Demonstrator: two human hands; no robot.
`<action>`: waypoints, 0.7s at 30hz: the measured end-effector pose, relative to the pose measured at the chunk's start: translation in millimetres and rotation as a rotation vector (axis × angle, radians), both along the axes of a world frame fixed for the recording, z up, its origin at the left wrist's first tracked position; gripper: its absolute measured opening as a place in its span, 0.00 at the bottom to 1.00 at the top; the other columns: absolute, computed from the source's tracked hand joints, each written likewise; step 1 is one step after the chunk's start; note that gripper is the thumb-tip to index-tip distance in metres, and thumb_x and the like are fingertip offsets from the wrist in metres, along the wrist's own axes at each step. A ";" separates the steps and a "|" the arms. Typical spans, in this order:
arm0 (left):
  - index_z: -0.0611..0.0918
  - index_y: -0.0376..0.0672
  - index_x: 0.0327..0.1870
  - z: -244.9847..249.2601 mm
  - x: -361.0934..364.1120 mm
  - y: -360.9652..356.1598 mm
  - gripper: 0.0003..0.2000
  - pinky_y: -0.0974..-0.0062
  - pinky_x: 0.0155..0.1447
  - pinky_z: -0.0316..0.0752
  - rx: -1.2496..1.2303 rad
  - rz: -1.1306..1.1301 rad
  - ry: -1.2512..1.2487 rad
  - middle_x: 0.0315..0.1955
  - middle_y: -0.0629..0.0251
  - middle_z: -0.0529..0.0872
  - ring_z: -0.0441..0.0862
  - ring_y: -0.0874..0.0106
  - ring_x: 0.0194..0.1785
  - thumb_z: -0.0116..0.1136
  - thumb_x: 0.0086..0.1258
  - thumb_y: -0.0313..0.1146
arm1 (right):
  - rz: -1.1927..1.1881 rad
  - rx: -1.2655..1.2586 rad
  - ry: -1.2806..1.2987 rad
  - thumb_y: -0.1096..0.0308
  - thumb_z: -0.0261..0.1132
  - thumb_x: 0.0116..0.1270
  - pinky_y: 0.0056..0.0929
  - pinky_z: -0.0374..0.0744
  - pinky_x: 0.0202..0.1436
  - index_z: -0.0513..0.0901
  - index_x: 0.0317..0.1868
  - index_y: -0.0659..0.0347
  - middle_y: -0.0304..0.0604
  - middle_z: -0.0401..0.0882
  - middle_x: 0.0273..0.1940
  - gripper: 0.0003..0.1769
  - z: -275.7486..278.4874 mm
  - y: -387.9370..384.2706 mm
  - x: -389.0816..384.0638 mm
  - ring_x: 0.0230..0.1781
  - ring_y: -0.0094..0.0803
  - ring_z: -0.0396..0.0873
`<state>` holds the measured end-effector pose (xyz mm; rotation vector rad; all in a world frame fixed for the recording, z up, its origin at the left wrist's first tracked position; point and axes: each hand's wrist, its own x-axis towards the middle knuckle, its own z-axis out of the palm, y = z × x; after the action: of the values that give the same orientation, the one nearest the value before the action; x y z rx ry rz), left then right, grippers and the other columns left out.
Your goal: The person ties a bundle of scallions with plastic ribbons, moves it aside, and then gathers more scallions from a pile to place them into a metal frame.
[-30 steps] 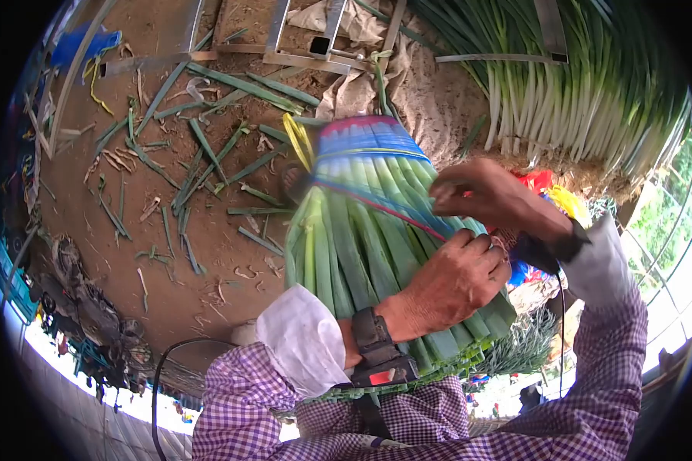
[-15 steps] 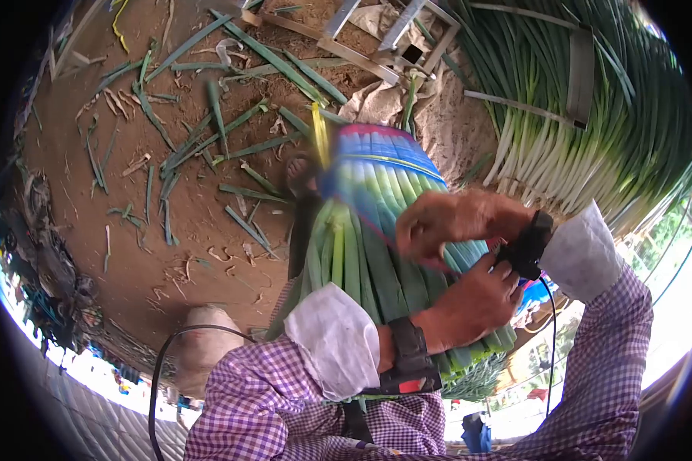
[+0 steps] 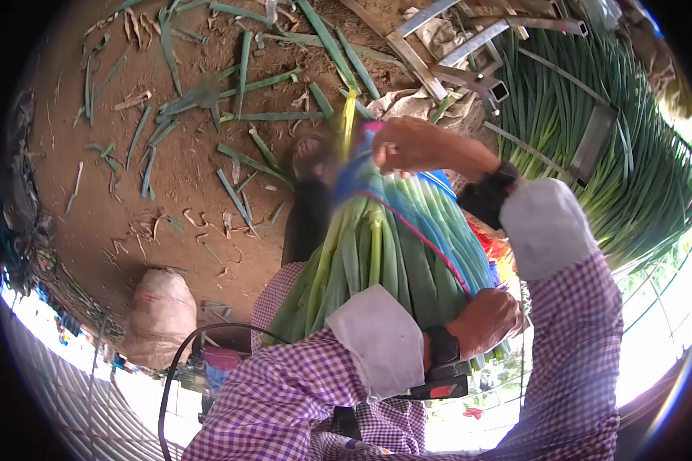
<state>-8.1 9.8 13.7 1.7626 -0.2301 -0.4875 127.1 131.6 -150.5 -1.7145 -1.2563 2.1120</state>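
Note:
A bundle of green onions lies across the lap, its leaves fanned toward the lower left. A blue translucent wrap with a pink-red edge passes over it. My right hand is closed on the wrap's upper part, beside the bundle's far end. Lower right, my left hand is curled closed where the wrap's red edge ends; its fingertips are partly hidden. A yellow strip stands up at the wrap's upper left corner.
Cut green leaves litter the brown soil ground. A metal frame stands at the upper right, beside a large pile of green onions. A pale sack sits at the lower left. A foot shows near the bundle.
My right hand has moved up and left, away from my left hand, to the wrap's upper part. My left hand is slightly lower. The red edge now runs diagonally across the bundle. The view has shifted.

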 end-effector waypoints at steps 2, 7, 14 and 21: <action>0.83 0.45 0.32 -0.7 0.4 5.6 0.05 0.67 0.35 0.74 -0.099 -0.081 0.061 0.26 0.67 0.83 0.84 0.70 0.34 0.57 0.65 0.33 | 0.046 0.133 -0.026 0.65 0.69 0.59 0.40 0.84 0.41 0.86 0.43 0.61 0.49 0.88 0.37 0.13 -32.9 11.9 -34.7 0.35 0.39 0.88; 0.83 0.45 0.32 -7.8 -21.5 22.6 0.05 0.65 0.35 0.74 -0.209 -0.109 0.107 0.26 0.66 0.83 0.84 0.68 0.35 0.58 0.65 0.34 | 0.269 0.149 -0.202 0.62 0.75 0.47 0.46 0.84 0.46 0.88 0.40 0.64 0.51 0.88 0.40 0.20 -84.1 28.8 -133.5 0.46 0.50 0.87; 0.83 0.45 0.32 -20.7 -68.2 49.5 0.06 0.63 0.36 0.75 -0.262 -0.145 0.162 0.26 0.64 0.84 0.84 0.65 0.35 0.59 0.65 0.35 | 0.397 0.459 -0.304 0.71 0.65 0.51 0.47 0.85 0.42 0.89 0.30 0.63 0.54 0.87 0.36 0.08 -83.6 6.8 -170.1 0.43 0.54 0.87; 0.83 0.44 0.32 -22.5 -82.6 66.2 0.06 0.61 0.37 0.75 -0.270 -0.107 0.173 0.27 0.62 0.84 0.84 0.63 0.36 0.59 0.65 0.36 | 0.443 -0.039 -0.150 0.72 0.66 0.53 0.50 0.84 0.47 0.89 0.37 0.64 0.59 0.87 0.41 0.11 -84.9 10.2 -188.1 0.46 0.56 0.86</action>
<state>-90.7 76.0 -8.8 1.4425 -0.2559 -0.6518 -60.9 141.8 -235.4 -1.7691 -1.7918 2.2763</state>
